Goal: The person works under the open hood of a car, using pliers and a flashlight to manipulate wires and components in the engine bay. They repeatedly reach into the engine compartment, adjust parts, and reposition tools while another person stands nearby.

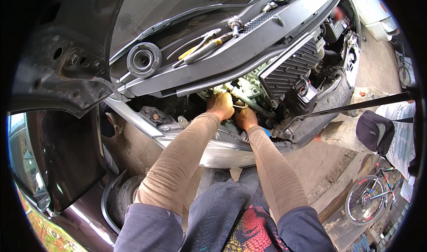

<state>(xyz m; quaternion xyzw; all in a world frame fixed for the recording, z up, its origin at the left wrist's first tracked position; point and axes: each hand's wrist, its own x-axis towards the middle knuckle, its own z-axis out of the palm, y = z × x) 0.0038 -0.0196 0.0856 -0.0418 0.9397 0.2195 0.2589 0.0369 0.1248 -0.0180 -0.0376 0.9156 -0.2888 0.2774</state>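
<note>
Both my hands are down in the front corner of a car's open engine bay [249, 90]. My left hand [220, 105] is closed, its fingers curled in beside pale metal engine parts. Close by on its right, my right hand [246, 118] is also closed, with the fingertips partly hidden. A thin, pale, wire-like piece [240, 106] shows between the two hands; which hand grips it is unclear. Up on the plastic cowl lie pliers with yellow-and-black handles [202, 48], a headlight bulb [235, 24] and a round black rubber cover [144, 60].
The raised hood [66, 52] looms at the left, and a black prop rod [356, 104] crosses on the right. A ribbed black engine-bay box [290, 67] sits right of my hands. A person with a dark bag [374, 132] stands at right, near a bicycle [367, 199].
</note>
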